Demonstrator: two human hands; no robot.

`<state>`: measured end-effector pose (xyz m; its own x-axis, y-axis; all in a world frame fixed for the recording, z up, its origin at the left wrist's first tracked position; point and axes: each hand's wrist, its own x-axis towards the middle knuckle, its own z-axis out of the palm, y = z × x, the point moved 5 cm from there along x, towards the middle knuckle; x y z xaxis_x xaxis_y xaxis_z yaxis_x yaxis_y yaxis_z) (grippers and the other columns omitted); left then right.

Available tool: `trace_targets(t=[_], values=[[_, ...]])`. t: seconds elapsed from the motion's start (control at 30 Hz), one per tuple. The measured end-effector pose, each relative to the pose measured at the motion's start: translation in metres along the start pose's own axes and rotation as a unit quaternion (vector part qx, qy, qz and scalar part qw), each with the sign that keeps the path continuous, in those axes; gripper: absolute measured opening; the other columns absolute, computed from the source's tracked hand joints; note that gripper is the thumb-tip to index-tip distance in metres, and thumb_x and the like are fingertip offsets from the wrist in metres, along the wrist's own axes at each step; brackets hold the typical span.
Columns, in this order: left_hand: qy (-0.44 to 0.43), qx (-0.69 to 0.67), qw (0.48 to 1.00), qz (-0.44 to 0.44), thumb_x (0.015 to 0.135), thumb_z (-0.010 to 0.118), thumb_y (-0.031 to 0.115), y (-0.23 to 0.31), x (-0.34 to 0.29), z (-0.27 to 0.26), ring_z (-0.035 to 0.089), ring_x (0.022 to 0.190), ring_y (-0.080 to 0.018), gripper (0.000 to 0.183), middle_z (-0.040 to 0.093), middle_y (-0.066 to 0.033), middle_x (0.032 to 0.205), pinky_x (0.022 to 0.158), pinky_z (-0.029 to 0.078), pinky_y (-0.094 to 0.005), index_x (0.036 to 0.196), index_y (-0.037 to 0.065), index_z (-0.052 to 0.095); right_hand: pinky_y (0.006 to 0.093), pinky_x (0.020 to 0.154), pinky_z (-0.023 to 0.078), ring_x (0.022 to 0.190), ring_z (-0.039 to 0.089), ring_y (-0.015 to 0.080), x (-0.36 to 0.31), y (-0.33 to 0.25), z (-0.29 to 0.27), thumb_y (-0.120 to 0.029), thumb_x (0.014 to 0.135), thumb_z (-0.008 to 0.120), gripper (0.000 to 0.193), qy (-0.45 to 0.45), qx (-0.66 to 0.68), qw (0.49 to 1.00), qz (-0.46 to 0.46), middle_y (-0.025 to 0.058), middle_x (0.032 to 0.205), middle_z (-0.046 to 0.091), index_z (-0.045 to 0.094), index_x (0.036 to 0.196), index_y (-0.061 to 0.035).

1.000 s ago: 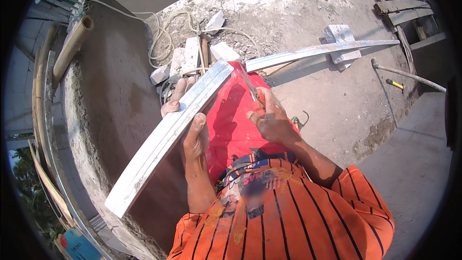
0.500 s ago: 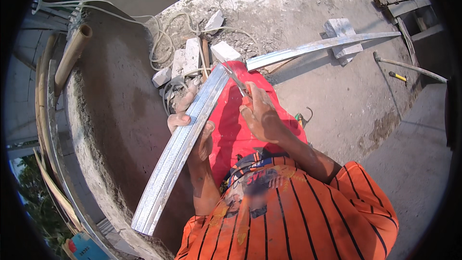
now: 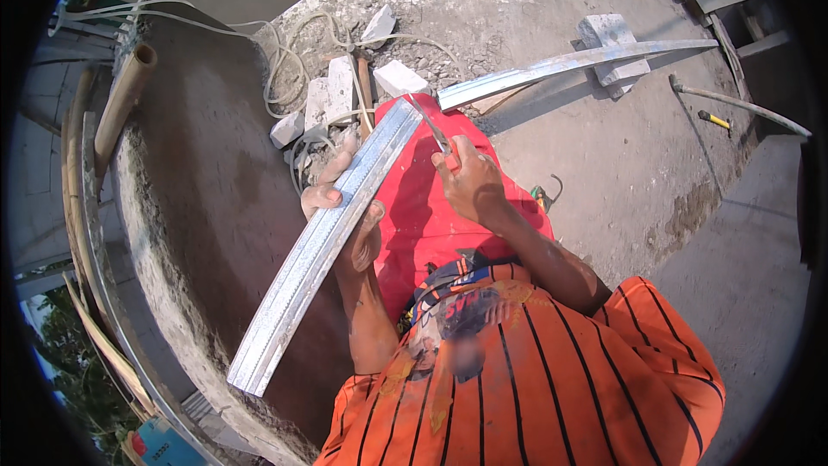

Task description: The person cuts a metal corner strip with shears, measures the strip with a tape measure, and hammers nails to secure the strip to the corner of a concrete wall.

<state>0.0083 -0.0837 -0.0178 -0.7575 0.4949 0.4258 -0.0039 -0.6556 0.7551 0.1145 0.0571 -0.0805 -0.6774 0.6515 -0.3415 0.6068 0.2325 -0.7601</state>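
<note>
The pale metal channel (image 3: 319,250) slants across the person's left side, its upper end above the red-clad lap (image 3: 431,207) and its lower end over the rough concrete edge. The left hand (image 3: 341,198) holds it partway up, fingers over the far side and thumb on the near one. The right hand (image 3: 473,179) is closed around the red handles of the snips (image 3: 439,135), whose tips meet the channel's upper end; whether the blades straddle its edge is too small to tell. The step in hand looks like trimming that end; the next move calls for a firm left hold and blades square to the metal. Beyond, a second metal strip (image 3: 535,72) rests across a white block (image 3: 614,45).
</note>
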Motion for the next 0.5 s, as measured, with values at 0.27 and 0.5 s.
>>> trace_targets(t=[0.27, 0.5], values=[[0.091, -0.07, 0.99, -0.081, 0.073, 0.067, -0.003, 0.01, 0.005, -0.015, 0.042, 0.129, -0.0333, 0.055, 0.053, -0.0089, 0.129, 0.105, 0.037, -0.0588, 0.119, 0.021, 0.049, 0.0376, 0.073, 0.047, 0.076, 0.059, 0.0262, 0.009, 0.002, -0.014, -0.031, 0.089, 0.059, 0.038, 0.082, 0.095, 0.977, -0.171, 0.0119, 0.086, 0.059, 0.05, 0.113, -0.0036], [0.139, -0.152, 0.973, -0.109, 0.069, 0.061, -0.008, 0.009, 0.004, -0.032, 0.044, 0.127, -0.0334, 0.059, 0.056, -0.0098, 0.121, 0.106, 0.035, -0.0582, 0.12, 0.017, 0.048, 0.0351, 0.076, 0.047, 0.082, 0.057, 0.0214, 0.0, -0.006, -0.029, -0.021, 0.086, 0.062, 0.042, 0.099, 0.01, 0.946, -0.309, 0.0105, 0.087, 0.057, 0.048, 0.121, -0.002]])
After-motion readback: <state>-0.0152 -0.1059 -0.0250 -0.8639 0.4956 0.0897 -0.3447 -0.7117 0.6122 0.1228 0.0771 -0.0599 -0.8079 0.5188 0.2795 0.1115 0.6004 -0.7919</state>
